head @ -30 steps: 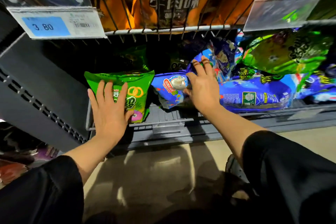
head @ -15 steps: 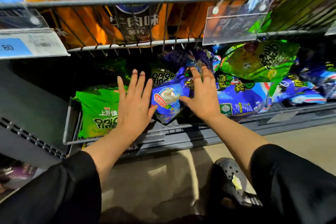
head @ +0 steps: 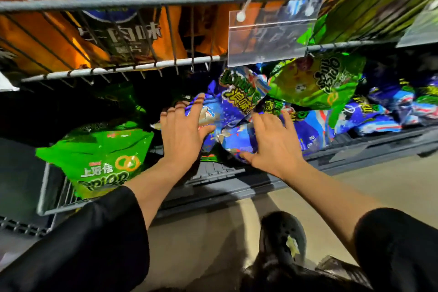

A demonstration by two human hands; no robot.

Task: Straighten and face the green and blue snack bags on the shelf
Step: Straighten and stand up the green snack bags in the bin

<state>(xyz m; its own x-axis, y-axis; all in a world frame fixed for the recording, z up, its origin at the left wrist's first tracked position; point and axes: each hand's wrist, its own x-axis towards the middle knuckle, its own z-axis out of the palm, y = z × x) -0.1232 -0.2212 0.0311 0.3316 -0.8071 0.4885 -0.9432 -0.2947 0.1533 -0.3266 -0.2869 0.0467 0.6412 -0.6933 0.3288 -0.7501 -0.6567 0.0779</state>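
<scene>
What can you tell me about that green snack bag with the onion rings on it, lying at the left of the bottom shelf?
The green snack bag is glossy, crinkled plastic, printed with two orange rings, white Chinese characters and dark outlined lettering. It lies face up, slightly tilted, in a wire basket at the shelf's left end, its lower edge over the front rail. Neither hand touches it; the left forearm crosses just beside it.

Both hands reach into the low shelf (head: 237, 174) with fingers spread. The left hand (head: 183, 133) lies flat on a blue snack bag (head: 211, 114); the right hand (head: 272, 143) presses on another crumpled blue bag (head: 239, 142) just beside it. A green snack bag (head: 104, 159) stands at the near left, apart from the hands. More blue and green bags are piled to the right. Orange bags (head: 106, 26) fill the wire basket (head: 166, 0) above, where a clear tag holder (head: 270, 35) hangs. A dark shoe (head: 282, 237) shows on the floor.
</scene>
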